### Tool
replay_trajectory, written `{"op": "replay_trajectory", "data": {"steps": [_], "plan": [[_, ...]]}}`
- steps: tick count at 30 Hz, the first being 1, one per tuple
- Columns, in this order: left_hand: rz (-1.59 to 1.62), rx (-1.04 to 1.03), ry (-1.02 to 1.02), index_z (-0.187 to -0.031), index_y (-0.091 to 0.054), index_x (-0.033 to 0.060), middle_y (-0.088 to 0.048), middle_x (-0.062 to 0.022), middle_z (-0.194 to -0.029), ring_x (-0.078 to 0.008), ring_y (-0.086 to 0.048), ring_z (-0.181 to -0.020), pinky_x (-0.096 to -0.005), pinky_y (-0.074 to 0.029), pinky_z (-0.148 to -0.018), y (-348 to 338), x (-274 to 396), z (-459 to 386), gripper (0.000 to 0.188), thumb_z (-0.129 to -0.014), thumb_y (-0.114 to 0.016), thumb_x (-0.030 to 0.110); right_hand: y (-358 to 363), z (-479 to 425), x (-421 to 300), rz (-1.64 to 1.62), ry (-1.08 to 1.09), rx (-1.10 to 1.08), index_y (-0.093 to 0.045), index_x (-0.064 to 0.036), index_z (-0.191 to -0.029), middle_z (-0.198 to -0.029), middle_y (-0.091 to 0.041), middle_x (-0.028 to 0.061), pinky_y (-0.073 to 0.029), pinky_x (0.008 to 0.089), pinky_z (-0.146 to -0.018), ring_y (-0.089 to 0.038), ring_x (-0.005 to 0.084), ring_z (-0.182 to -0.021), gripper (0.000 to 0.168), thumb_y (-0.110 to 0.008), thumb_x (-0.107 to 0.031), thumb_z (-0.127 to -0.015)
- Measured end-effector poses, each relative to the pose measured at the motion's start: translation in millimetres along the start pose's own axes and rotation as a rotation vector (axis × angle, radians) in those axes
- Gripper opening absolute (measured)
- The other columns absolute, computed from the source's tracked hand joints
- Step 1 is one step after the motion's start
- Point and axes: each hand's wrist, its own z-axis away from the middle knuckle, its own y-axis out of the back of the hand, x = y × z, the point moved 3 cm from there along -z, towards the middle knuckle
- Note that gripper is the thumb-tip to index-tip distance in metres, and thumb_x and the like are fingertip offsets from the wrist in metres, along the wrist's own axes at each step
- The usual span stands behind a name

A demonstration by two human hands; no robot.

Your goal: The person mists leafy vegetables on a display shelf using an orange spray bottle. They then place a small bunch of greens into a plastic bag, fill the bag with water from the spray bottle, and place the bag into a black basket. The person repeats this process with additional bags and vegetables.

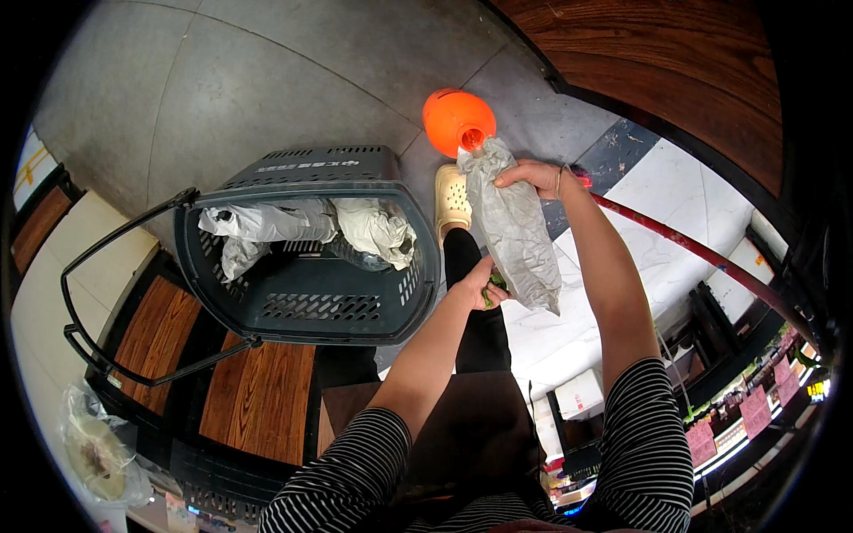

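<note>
My right hand (pixel 531 178) grips the upper part of a long bundle wrapped in crumpled greyish-white paper or thin plastic (pixel 510 226). Lower down, my left hand (pixel 485 286) is closed around some green leaves or stems (pixel 494 290) beside the bundle's edge. The bundle's far end overlaps the mouth of a round orange plastic container (pixel 453 120) on the floor; whether they touch I cannot tell. To the left is a dark grey plastic shopping basket (pixel 320 326), its handle (pixel 73 293) swung out. Inside it lie a white wrapped bundle (pixel 280 220) and a crumpled cream-white wrapped bundle (pixel 373 230).
A cream clog (pixel 453 200) is on my foot near the container. A red pole (pixel 686 243) slants along the right. Dark wooden panels (pixel 666 73) edge the upper right, and wooden slats (pixel 256 400) lie below the basket. A plastic-wrapped item (pixel 100 453) is at lower left.
</note>
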Motion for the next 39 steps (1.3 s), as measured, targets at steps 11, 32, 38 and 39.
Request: {"op": "replay_trajectory", "data": {"steps": [11,32,38,39], "plan": [[0.019,-0.002,-0.003,-0.093,-0.055,0.0006,-0.053,-0.0122,-0.077,-0.0006,-0.030,-0.038,-0.0124,-0.024,-0.029,-0.6,-2.6,2.0,0.057,-0.088,-0.039,0.055,2.4,-2.9,2.6,0.002,-0.006,0.014,-0.053,-0.005,-0.122,-0.115,-0.060,0.0091,-0.045,0.0345,-0.090,-0.059,0.0195,-0.103,0.058,-0.071,-0.031,-0.073],[0.005,0.013,0.002,-0.092,-0.056,0.0021,-0.055,-0.0131,-0.079,-0.0005,-0.029,-0.038,-0.0131,-0.023,-0.029,2.5,-3.7,5.7,0.054,-0.087,-0.041,0.053,-1.0,-0.5,2.7,-0.035,-0.017,0.014,-0.053,-0.005,-0.122,-0.116,-0.060,0.0096,-0.045,0.0359,-0.091,-0.058,0.0204,-0.104,0.059,-0.071,-0.029,-0.072],[-0.007,0.027,-0.004,-0.090,-0.056,0.0026,-0.055,-0.0121,-0.078,-0.0007,-0.029,-0.038,-0.0135,-0.023,-0.031,0.9,-2.1,7.9,0.052,-0.087,-0.041,0.052,-0.8,-1.3,3.3,-0.016,-0.004,0.028,-0.053,-0.004,-0.122,-0.115,-0.060,0.0093,-0.045,0.0356,-0.090,-0.058,0.0197,-0.104,0.058,-0.072,-0.029,-0.073],[-0.018,0.028,-0.018,-0.090,-0.056,0.0025,-0.055,-0.0120,-0.078,-0.0007,-0.030,-0.038,-0.0135,-0.023,-0.031,0.6,-1.5,7.7,0.052,-0.087,-0.041,0.052,0.0,-1.0,2.6,-0.007,0.001,0.042,-0.053,-0.004,-0.122,-0.115,-0.060,0.0092,-0.045,0.0355,-0.090,-0.059,0.0195,-0.103,0.058,-0.071,-0.029,-0.073]]}}
